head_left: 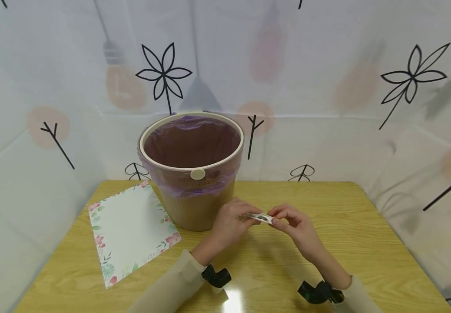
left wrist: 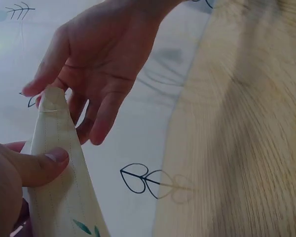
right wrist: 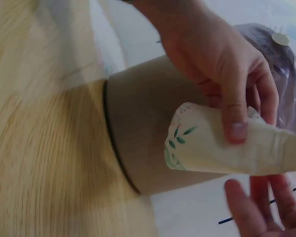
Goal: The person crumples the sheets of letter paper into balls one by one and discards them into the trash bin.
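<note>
A folded floral paper [head_left: 263, 218], narrow and tapering, is held between both hands above the table. My left hand [head_left: 229, 222] grips its wider part, thumb flat on top. Dotted lines and a green leaf print show on the folded paper [left wrist: 56, 131] in the left wrist view. Thumb and forefinger of my right hand [head_left: 299, 230] pinch the narrow end; its other fingers hang loosely below. From the right wrist view, the left hand [right wrist: 222, 64] crosses in front of the bin, and pink and green print marks the paper's rounded end.
Behind the left hand stands a beige bin [head_left: 194, 213] lined with a purple plastic bag [head_left: 210, 184]. Left of it, a flat white sheet with a flower border [head_left: 131, 234] lies on the wooden table [head_left: 346, 243]. A patterned cloth [head_left: 307, 87] hangs behind.
</note>
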### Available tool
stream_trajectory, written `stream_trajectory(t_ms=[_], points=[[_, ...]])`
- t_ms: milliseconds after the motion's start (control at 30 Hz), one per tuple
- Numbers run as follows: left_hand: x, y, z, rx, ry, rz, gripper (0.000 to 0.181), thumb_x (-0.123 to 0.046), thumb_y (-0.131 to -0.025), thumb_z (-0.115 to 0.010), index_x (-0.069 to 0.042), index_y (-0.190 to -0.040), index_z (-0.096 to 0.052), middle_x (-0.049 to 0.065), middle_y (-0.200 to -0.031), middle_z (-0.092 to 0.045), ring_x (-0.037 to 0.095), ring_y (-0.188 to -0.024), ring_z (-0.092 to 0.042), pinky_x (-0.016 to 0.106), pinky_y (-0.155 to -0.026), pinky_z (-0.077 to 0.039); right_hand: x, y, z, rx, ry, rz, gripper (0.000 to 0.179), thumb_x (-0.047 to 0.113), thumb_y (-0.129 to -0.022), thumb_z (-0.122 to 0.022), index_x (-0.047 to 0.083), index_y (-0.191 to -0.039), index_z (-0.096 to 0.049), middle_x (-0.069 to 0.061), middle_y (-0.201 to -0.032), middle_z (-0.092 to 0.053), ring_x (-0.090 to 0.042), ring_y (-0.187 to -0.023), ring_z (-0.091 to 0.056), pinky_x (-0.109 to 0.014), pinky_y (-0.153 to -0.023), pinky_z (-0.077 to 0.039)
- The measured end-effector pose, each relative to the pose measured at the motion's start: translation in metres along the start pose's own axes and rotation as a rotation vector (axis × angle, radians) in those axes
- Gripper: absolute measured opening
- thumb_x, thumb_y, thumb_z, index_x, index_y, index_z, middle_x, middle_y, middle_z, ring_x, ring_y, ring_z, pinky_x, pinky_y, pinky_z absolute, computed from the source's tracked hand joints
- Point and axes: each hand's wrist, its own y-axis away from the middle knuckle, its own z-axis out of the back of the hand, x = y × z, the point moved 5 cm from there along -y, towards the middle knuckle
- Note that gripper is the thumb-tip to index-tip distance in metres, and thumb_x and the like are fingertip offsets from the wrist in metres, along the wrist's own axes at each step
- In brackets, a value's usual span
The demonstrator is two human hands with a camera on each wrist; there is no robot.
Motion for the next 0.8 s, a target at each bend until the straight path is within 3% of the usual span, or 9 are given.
stream_trajectory(t_ms=[100,200,367,500,633,800], points=[[-0.003,-0.001,0.000,0.003,-0.088,-0.088,0.017,-0.015,-0.077,-0.087,-0.015,-0.093,-0.081,-0.007,-0.092,-0.074,0.010,-0.083,-0.060,0.017,-0.073,-0.048,-0.004,-0.002,0.002,0.005,-0.018,-0.117,0.014,0.002,-0.102,-0.054,-0.009,-0.104,-0.062,-0.015,-0.114,-0.061,-0.019,-0.101,-0.066,-0.039,-0.083,-0.057],[-0.008,-0.001,0.000,0.002,-0.160,-0.166,0.015,-0.016,-0.077,-0.086,-0.015,-0.092,-0.081,-0.007,-0.094,-0.075,0.011,-0.084,-0.060,0.017,-0.074,-0.049,-0.009,-0.004,0.003,0.007,0.031,-0.224,0.024,0.012,-0.104,-0.054,-0.011,-0.109,-0.058,-0.018,-0.113,-0.059,-0.025,-0.100,-0.066,-0.040,-0.081,-0.058],[-0.010,0.001,-0.003,0.015,-0.221,-0.232,0.013,-0.016,-0.079,-0.085,-0.016,-0.091,-0.081,-0.007,-0.097,-0.075,0.010,-0.088,-0.061,0.017,-0.083,-0.050,-0.017,-0.004,0.003,0.054,0.072,-0.373,0.032,0.021,-0.103,-0.057,-0.008,-0.117,-0.053,-0.021,-0.110,-0.059,-0.032,-0.093,-0.065,-0.046,-0.078,-0.058],[-0.011,0.002,-0.007,0.036,-0.241,-0.290,0.010,-0.012,-0.081,-0.084,-0.015,-0.090,-0.080,-0.006,-0.098,-0.074,0.011,-0.091,-0.062,0.022,-0.097,-0.046,-0.020,0.000,0.001,0.142,0.003,-0.501,0.037,0.025,-0.105,-0.053,-0.005,-0.128,-0.047,-0.020,-0.099,-0.064,-0.026,-0.077,-0.065,-0.044,-0.071,-0.059],[-0.010,0.004,-0.010,0.041,-0.241,-0.339,0.011,-0.010,-0.081,-0.084,-0.015,-0.090,-0.079,-0.004,-0.103,-0.072,0.012,-0.098,-0.062,0.026,-0.103,-0.043,-0.020,0.001,0.000,0.199,-0.097,-0.508,0.035,0.023,-0.107,-0.049,-0.002,-0.131,-0.042,-0.015,-0.093,-0.066,-0.017,-0.073,-0.061,-0.034,-0.071,-0.056],[-0.007,0.004,-0.009,0.039,-0.213,-0.307,0.022,-0.018,-0.080,-0.085,-0.015,-0.101,-0.077,0.002,-0.120,-0.068,0.017,-0.114,-0.059,0.027,-0.106,-0.040,-0.017,-0.001,0.002,0.168,-0.231,-0.425,0.020,0.016,-0.106,-0.050,0.005,-0.122,-0.046,0.000,-0.090,-0.066,-0.008,-0.069,-0.057,-0.022,-0.065,-0.049]])
